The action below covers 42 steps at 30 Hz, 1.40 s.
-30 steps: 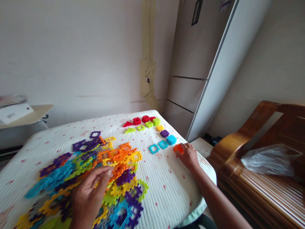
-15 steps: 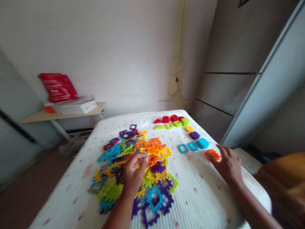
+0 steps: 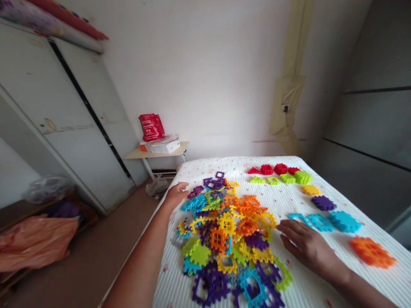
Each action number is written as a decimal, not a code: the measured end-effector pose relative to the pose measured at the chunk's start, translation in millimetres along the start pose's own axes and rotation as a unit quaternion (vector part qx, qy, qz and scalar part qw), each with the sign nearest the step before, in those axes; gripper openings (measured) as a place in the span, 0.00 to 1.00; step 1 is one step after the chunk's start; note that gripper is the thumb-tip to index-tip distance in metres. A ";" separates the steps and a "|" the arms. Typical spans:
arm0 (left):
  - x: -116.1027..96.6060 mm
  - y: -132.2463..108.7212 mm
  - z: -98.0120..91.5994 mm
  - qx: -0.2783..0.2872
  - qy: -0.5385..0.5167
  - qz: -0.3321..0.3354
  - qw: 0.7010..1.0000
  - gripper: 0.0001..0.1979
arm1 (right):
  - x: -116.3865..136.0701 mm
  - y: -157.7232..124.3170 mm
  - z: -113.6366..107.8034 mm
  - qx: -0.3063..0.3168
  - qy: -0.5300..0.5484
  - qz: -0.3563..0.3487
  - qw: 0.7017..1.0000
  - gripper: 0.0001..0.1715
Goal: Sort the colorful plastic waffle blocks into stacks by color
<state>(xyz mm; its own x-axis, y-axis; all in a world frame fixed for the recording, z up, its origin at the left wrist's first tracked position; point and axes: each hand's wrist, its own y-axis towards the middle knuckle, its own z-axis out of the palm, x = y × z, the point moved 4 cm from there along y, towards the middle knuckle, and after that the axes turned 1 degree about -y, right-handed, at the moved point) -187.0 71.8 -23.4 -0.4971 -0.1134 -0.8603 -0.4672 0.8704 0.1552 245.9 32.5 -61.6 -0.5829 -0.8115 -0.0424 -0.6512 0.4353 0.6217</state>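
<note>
A large heap of interlocking plastic tiles (image 3: 227,224) in purple, blue, green, orange and yellow covers the middle of the bed-like surface. At the heap's far left edge is my left hand (image 3: 176,195), fingers slightly apart and nothing seen in them, beside purple and blue tiles (image 3: 195,201). My right hand (image 3: 305,241) hovers at the heap's right side, fingers stretched out toward a yellow tile (image 3: 268,219); whether it touches that tile I cannot tell. Past its knuckles lie blue tiles (image 3: 345,221), and an orange stack (image 3: 372,252) sits to its right.
Sorted red tiles (image 3: 267,169), green tiles (image 3: 302,177), a yellow tile stack (image 3: 311,190) and a purple stack (image 3: 323,202) line the far right of the white sheet (image 3: 221,164). A small table (image 3: 157,152) holds a red bag (image 3: 151,127) and box. Wardrobes flank both sides.
The view has swung left. My left hand has moved from over the heap's middle to its far left edge. My right hand has left the orange stack and come toward the heap.
</note>
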 end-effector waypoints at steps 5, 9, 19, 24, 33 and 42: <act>22.8 22.9 36.0 0.070 0.037 -0.035 0.996 0.14 | 12.2 14.6 15.8 0.044 0.054 -0.027 0.997 0.18; 34.7 35.0 64.7 0.070 0.080 -0.074 0.992 0.17 | 15.2 16.9 18.7 0.058 0.065 -0.034 0.996 0.22; 40.2 45.1 85.8 0.080 0.018 -0.090 0.993 0.17 | 10.1 13.0 24.3 0.068 0.110 0.013 0.992 0.18; 32.4 42.8 78.7 0.061 -0.110 -0.097 0.987 0.17 | 8.9 11.1 27.4 0.058 0.103 0.013 0.993 0.17; 8.4 48.2 74.4 0.038 -0.290 -0.114 0.950 0.15 | 9.4 12.1 28.8 0.087 0.110 0.022 0.990 0.17; -25.9 41.6 90.5 0.103 -0.344 -0.068 0.931 0.19 | 8.6 11.3 30.3 0.088 0.112 0.026 0.990 0.18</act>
<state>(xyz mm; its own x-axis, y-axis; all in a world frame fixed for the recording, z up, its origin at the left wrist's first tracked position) -127.4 154.3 -38.6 0.1747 0.0421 -0.9837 -0.3065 0.9518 -0.0136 218.9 42.3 -78.6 -0.5084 -0.8439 0.1716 -0.7093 0.5233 0.4722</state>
